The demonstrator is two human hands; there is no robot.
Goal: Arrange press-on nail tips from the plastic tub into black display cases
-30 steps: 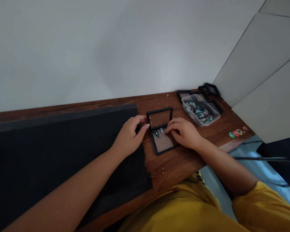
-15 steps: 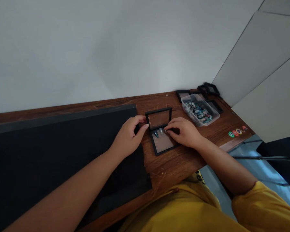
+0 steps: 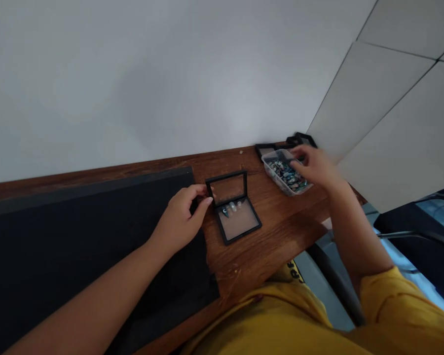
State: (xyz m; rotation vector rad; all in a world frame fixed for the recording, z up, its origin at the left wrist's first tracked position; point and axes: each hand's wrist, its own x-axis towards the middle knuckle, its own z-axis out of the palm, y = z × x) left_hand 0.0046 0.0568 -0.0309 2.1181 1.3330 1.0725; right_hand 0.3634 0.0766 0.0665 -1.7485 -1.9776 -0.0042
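Note:
A black-framed case point(image 3: 240, 233) stands with its clear lid raised on the wooden table. Several small nail-like pieces point(image 3: 233, 207), one of them dark green and pointed, lie in a row near its hinge. My left hand point(image 3: 183, 217) pinches the left edge of the lid between thumb and fingers. Over the right part of a clear plastic tub point(image 3: 268, 170) hovers my right hand point(image 3: 314, 165), fingers apart and slightly blurred, with nothing visible between them. The tub holds many small shiny pieces point(image 3: 286, 173).
A large black mat point(image 3: 96, 236) covers the left of the wooden table point(image 3: 277, 222). More black cases point(image 3: 265, 150) lie behind the tub, against the wall. A dark chair with a metal bar is at the right, beyond the table edge.
My right hand has left the case and moved right, over the tub. A small piece now lies where its fingertips were. My left hand stays on the lid. The view has shifted a little.

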